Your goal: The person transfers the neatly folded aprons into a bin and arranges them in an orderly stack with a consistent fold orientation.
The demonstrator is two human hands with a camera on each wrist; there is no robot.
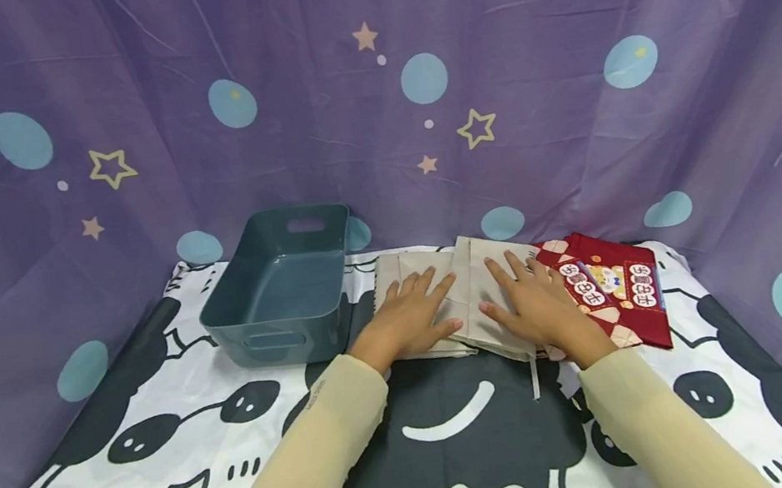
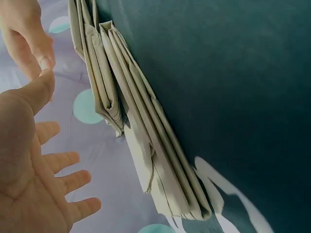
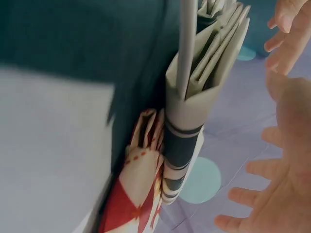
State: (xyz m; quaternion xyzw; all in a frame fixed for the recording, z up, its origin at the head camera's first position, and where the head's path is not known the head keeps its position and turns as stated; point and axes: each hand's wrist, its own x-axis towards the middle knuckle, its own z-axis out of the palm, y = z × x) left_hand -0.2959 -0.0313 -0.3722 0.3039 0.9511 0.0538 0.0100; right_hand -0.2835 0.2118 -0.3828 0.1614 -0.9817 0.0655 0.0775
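I count two folded beige bundles (image 1: 474, 291), overlapping; one red patterned bundle (image 1: 613, 287) at their right; one teal bin (image 1: 320, 330) at their left. Left hand (image 1: 405, 318) and right hand (image 1: 536, 302): both palm down, fingers straight and spread. Beige bundles lie on the printed cloth (image 1: 482, 449), just beneath the fingers, a gap between.

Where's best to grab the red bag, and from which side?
Probably pinch the red bag by its right edge, coming from the right: it lies folded flat and that edge sticks out free, while the beige bag and right hand crowd its left side.
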